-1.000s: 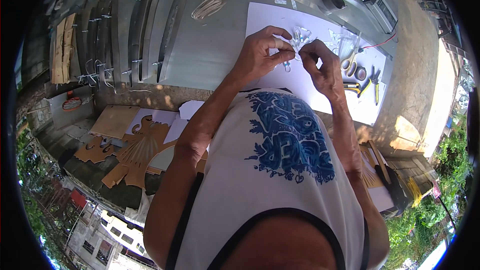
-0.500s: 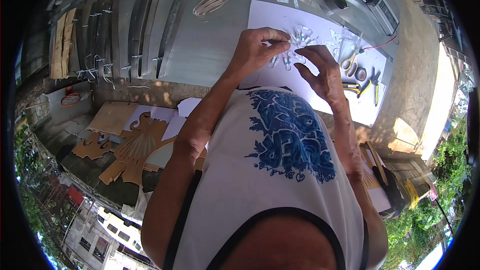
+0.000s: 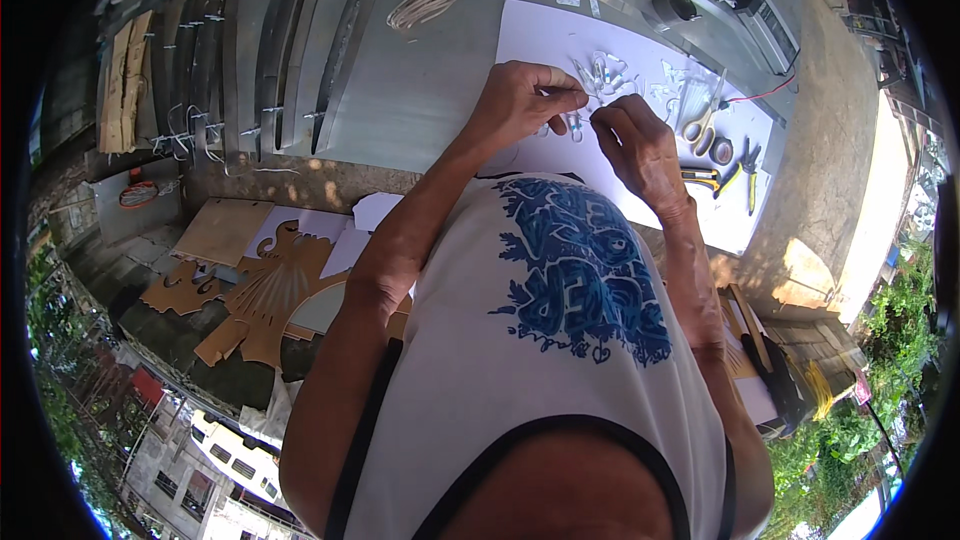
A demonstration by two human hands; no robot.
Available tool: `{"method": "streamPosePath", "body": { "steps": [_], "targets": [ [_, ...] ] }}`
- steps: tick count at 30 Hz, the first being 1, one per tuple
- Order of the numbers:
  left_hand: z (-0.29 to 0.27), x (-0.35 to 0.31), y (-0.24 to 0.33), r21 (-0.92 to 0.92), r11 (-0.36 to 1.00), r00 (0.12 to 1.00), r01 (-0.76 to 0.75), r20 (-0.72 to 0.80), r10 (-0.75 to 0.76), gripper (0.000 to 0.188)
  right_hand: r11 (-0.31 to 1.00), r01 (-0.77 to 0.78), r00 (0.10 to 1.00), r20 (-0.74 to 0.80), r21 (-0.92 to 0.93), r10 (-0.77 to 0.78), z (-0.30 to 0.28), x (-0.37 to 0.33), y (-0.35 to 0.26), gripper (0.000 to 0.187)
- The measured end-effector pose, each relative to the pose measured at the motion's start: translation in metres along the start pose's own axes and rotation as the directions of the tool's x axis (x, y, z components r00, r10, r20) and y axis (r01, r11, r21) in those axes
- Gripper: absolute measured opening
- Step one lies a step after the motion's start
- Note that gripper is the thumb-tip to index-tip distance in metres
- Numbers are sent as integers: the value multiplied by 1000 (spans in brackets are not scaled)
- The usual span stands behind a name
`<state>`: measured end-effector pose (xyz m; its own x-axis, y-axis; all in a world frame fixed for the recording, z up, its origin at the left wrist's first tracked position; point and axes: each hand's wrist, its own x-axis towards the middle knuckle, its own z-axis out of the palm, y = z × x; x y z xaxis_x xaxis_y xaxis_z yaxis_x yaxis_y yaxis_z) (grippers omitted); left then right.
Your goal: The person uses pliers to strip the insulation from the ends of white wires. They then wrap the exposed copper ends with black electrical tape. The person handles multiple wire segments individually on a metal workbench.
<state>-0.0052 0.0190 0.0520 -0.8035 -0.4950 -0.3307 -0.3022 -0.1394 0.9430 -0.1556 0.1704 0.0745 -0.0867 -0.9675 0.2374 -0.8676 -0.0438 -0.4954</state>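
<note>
My left hand is closed in a pinch above a white sheet on the metal table. Facing it, my right hand is also closed, its fingertips bunched and a short gap from the left ones. Something small, thin and pale shows at the fingertips, too small to name. Several small clear and white looped pieces lie in a pile just beyond my hands. To their right is a cluster of translucent strips.
Right on the sheet are scissors, a dark tape roll, a yellow-black cutter and pliers. A cord bundle and long dark curved strips lie left. A dark cup stands behind.
My right hand's fingers, spread before, have drawn together into a pinch slightly lower. My left fingertips have shifted a little right and down.
</note>
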Motion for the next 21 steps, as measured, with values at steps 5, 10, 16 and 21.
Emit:
{"method": "streamPosePath", "body": {
  "steps": [5, 10, 16, 21],
  "targets": [
    [2, 3, -7, 157, 985, 993, -77, -79, 91, 22, 998, 28, 995, 97, -50, -23, -8, 0, -2, 18],
    [7, 3, -2, 204, 973, 985, -109, -112, 134, 22, 998, 58, 998, 41, -40, -56, -11, 4, -3, 20],
    [12, 4, -3, 273, 937, 970, -218, -45, 239, 19, 997, 41, 999, -32, -72, -44, -12, 11, -2, 18],
    [10, 4, 1, 291, 928, 971, -233, 19, 238, 18, 1000, -30, 998, -58, -7, 29, -10, 7, 4, 17]
  ]
}}
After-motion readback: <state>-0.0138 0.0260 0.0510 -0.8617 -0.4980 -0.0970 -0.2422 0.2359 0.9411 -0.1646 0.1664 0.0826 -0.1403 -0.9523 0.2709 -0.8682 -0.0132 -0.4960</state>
